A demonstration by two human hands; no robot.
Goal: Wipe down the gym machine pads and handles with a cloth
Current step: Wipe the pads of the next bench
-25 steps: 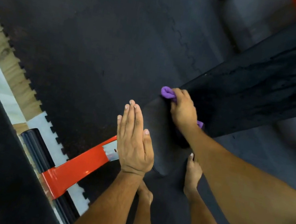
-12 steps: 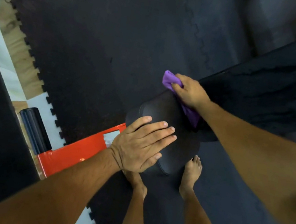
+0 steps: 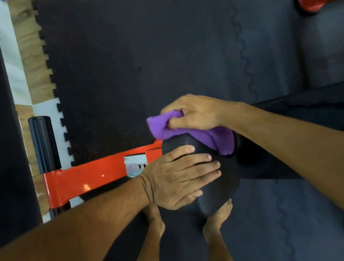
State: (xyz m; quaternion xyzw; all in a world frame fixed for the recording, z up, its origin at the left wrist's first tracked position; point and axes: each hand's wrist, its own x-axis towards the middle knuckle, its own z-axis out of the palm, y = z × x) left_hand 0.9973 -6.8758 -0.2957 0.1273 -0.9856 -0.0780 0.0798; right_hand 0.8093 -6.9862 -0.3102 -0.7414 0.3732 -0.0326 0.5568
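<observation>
Purple cloth (image 3: 191, 133) sits bunched on the top end of the small black seat pad (image 3: 215, 189), and the head view, the only one there is, shows the wiping under way rather than finished — the right hand (image 3: 194, 113) has its fingers curled round the cloth and presses it onto the pad's upper edge, while the left hand (image 3: 179, 176) lies flat on the pad's near side with straight fingers, holding nothing and seemingly steadying it. Cloth and pad are touching; most of the pad's face lies under the left palm or below it, so I judge that part not yet reached in this pass. Behind the right forearm runs the long black bench pad (image 3: 328, 103), whose surface is too dark here to say whether it is wet or dry, cleaned or not. An orange frame bar (image 3: 92, 172) leads from under the seat to a black foam roller (image 3: 42, 143) at the mat's edge — no cloth is near either, and no handles can be made out at all. As a judgement, the job is somewhere in its early or middle part: one small pad in hand, roller, frame and any handles left to do
</observation>
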